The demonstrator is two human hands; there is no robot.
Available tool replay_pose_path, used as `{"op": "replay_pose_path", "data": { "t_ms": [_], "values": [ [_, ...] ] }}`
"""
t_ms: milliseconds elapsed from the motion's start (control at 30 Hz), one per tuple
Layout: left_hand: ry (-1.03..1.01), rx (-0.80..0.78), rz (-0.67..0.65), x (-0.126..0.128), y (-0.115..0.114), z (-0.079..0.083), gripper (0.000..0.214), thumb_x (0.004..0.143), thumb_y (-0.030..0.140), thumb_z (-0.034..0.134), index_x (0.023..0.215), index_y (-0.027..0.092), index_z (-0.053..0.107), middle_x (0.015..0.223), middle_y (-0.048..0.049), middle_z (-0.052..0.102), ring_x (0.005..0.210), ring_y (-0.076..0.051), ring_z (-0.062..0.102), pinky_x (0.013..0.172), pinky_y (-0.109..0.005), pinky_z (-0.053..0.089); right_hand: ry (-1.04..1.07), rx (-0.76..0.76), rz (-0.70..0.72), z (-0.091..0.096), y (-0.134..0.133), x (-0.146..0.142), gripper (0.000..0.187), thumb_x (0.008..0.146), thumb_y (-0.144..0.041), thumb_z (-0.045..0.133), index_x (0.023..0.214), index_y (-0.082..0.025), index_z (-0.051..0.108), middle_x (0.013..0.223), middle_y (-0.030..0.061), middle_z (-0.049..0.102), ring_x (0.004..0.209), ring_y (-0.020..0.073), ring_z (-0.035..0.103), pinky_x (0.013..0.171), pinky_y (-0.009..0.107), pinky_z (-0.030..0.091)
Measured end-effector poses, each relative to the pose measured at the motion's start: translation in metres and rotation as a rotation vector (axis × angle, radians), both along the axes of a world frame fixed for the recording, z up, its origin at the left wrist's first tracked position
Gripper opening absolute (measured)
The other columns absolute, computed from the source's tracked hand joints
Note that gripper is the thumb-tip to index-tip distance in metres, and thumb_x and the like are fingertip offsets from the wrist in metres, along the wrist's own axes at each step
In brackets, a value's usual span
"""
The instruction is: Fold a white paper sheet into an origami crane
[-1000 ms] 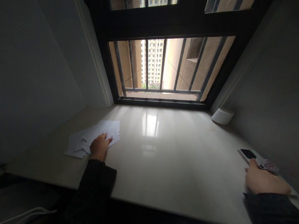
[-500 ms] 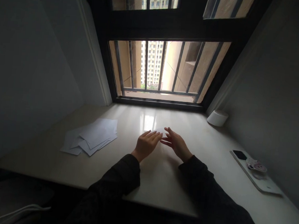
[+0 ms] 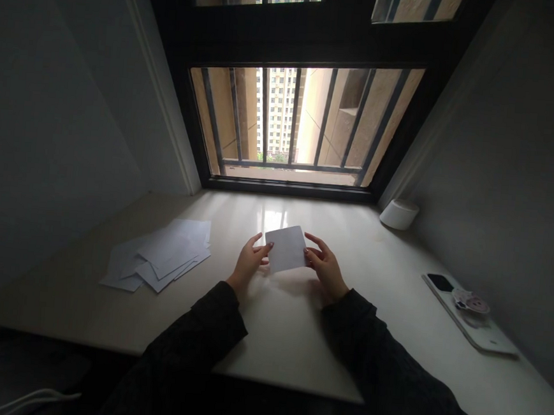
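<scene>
A small, nearly square piece of white paper (image 3: 286, 250) is held up between my two hands, its face tilted toward me, above the pale sill. My left hand (image 3: 251, 258) pinches its left edge, thumb in front and fingers behind. At the right edge, my right hand (image 3: 326, 262) grips it with the thumb in front, its index finger stretched out past the upper corner. Whether the paper is folded into layers I cannot tell.
Several loose white sheets (image 3: 170, 250) lie overlapping on the sill (image 3: 286, 336) to the left. A phone (image 3: 470, 315) with a decorated grip lies at the right. A white rounded device (image 3: 400, 214) stands near the barred window (image 3: 293, 125); walls flank both sides.
The paper, mostly hidden behind my hands half a second ago, is now raised and facing me. My hands have moved apart to its two side edges. The view has shifted slightly.
</scene>
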State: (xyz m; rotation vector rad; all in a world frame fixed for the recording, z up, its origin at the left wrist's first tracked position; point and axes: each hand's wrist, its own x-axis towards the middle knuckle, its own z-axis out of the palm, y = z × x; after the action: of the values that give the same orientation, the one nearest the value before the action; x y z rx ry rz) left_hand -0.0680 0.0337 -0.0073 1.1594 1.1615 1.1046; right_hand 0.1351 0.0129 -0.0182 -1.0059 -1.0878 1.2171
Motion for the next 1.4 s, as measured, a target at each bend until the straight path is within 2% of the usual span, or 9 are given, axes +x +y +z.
{"op": "replay_pose_path", "data": {
  "t_ms": [133, 267, 433, 600, 767, 867, 1000, 1167, 1400],
  "values": [
    [-0.047, -0.027, -0.001, -0.001, 0.0, 0.001, 0.078, 0.067, 0.047, 0.073, 0.132, 0.016, 0.043, 0.101, -0.0145, 0.067, 0.082, -0.02, 0.065, 0.067, -0.03, 0.051, 0.004, 0.01, 0.015, -0.003, 0.0, -0.002, 0.054, 0.07, -0.038, 0.067, 0.12, -0.02, 0.056, 0.074, 0.0005, 0.067, 0.06, 0.0127, 0.055, 0.059, 0.029, 0.049],
    [-0.001, 0.019, -0.015, 0.0, 0.0, 0.005, 0.055, 0.064, 0.046, 0.074, 0.107, 0.013, 0.063, 0.089, -0.0109, 0.068, 0.076, -0.018, 0.063, 0.06, -0.025, 0.047, -0.061, 0.055, 0.004, 0.002, -0.001, -0.002, 0.046, 0.072, -0.041, 0.066, 0.113, -0.019, 0.061, 0.08, 0.0031, 0.069, 0.066, 0.0154, 0.059, 0.062, 0.03, 0.05],
    [-0.044, 0.024, 0.015, 0.001, 0.001, 0.003, 0.047, 0.064, 0.043, 0.074, 0.099, 0.013, 0.065, 0.09, -0.0111, 0.067, 0.074, -0.017, 0.062, 0.061, -0.027, 0.049, -0.282, 0.175, 0.132, 0.012, -0.004, 0.003, 0.053, 0.057, -0.036, 0.08, 0.107, -0.023, 0.067, 0.106, 0.0066, 0.067, 0.095, 0.0251, 0.062, 0.077, 0.037, 0.054],
    [-0.141, 0.004, 0.017, 0.002, 0.004, -0.001, 0.046, 0.062, 0.04, 0.076, 0.096, 0.012, 0.064, 0.088, -0.0101, 0.067, 0.076, -0.018, 0.063, 0.069, -0.03, 0.051, -0.386, 0.242, 0.151, 0.01, -0.002, 0.009, 0.061, 0.053, -0.035, 0.082, 0.112, -0.025, 0.066, 0.113, 0.0065, 0.066, 0.101, 0.027, 0.061, 0.081, 0.039, 0.054],
    [-0.169, -0.059, 0.009, 0.002, 0.005, 0.001, 0.042, 0.063, 0.038, 0.075, 0.095, 0.013, 0.064, 0.082, -0.0062, 0.064, 0.067, -0.011, 0.059, 0.062, -0.023, 0.047, -0.376, 0.239, 0.108, 0.009, -0.003, 0.008, 0.052, 0.056, -0.037, 0.08, 0.105, -0.024, 0.07, 0.106, 0.0074, 0.069, 0.099, 0.0281, 0.062, 0.079, 0.04, 0.053],
    [-0.137, -0.075, -0.016, 0.0, 0.003, 0.008, 0.048, 0.064, 0.035, 0.075, 0.105, 0.014, 0.063, 0.082, -0.0055, 0.063, 0.062, -0.01, 0.056, 0.058, -0.022, 0.046, -0.364, 0.198, 0.053, 0.011, -0.005, 0.007, 0.042, 0.059, -0.038, 0.079, 0.098, -0.023, 0.073, 0.1, 0.0069, 0.072, 0.093, 0.0278, 0.065, 0.077, 0.04, 0.052],
    [-0.115, -0.028, -0.136, -0.005, -0.002, 0.021, 0.066, 0.067, 0.038, 0.073, 0.127, 0.024, 0.051, 0.095, -0.008, 0.064, 0.08, -0.018, 0.062, 0.069, -0.03, 0.051, -0.316, 0.153, -0.016, 0.015, -0.006, 0.008, 0.032, 0.063, -0.041, 0.076, 0.089, -0.023, 0.075, 0.09, 0.006, 0.074, 0.085, 0.0255, 0.066, 0.078, 0.039, 0.05],
    [-0.136, 0.124, -0.259, -0.005, -0.005, 0.027, 0.051, 0.07, 0.046, 0.069, 0.112, 0.017, 0.064, 0.114, -0.0124, 0.062, 0.103, -0.025, 0.058, 0.085, -0.037, 0.049, -0.26, 0.108, -0.062, 0.013, -0.005, 0.008, 0.029, 0.07, -0.047, 0.068, 0.072, -0.019, 0.075, 0.068, 0.0063, 0.072, 0.065, 0.019, 0.063, 0.067, 0.034, 0.05],
    [-0.129, 0.162, -0.088, 0.005, -0.009, 0.02, 0.047, 0.065, 0.035, 0.075, 0.107, 0.015, 0.065, 0.107, -0.0107, 0.067, 0.096, -0.022, 0.061, 0.089, -0.039, 0.047, -0.235, 0.127, -0.091, 0.011, -0.006, 0.001, 0.026, 0.07, -0.045, 0.069, 0.07, -0.019, 0.074, 0.068, 0.0052, 0.071, 0.065, 0.0181, 0.062, 0.065, 0.032, 0.049]
  ]
}}
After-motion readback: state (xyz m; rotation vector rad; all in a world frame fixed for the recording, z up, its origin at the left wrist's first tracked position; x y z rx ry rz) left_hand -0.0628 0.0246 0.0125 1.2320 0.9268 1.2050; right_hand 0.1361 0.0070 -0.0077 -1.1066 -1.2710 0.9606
